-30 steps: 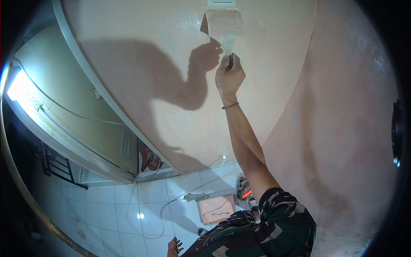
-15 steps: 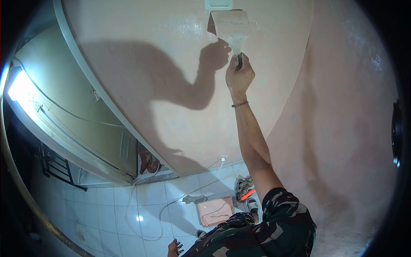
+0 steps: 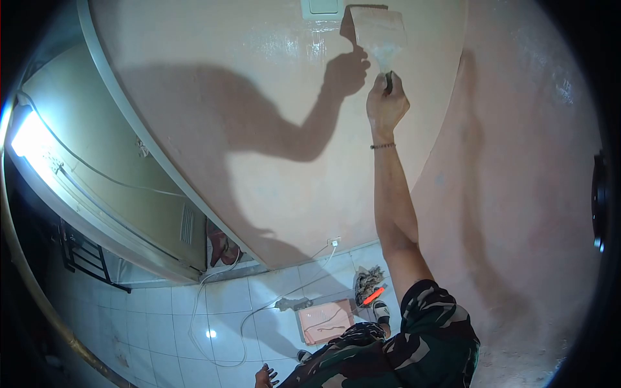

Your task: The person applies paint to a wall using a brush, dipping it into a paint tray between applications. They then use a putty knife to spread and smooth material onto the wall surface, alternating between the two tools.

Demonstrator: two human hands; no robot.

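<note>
My right hand (image 3: 387, 103) is raised against the pale pink wall, closed around the dark handle of a wide putty knife (image 3: 380, 35). Its broad, flat blade is pinkish, with a whitish patch where it narrows toward the handle. The blade points up and lies at or near the wall, just right of a white switch plate (image 3: 323, 7); whether it touches cannot be made out. Down at the bottom edge, my left hand (image 3: 264, 375) hangs with its fingers apart and nothing visible in it.
On the tiled floor sit a pink tray (image 3: 323, 317), a crumpled cloth (image 3: 369, 283) and an orange-handled tool (image 3: 373, 295) beside my foot. A white cable (image 3: 243, 336) loops from the wall socket (image 3: 334, 242). Left is a doorway with a bright lamp (image 3: 31, 134).
My right hand has shifted right and slightly up with the putty knife, away from below the switch plate. A shiny streak shows beneath the switch. My left hand stays low.
</note>
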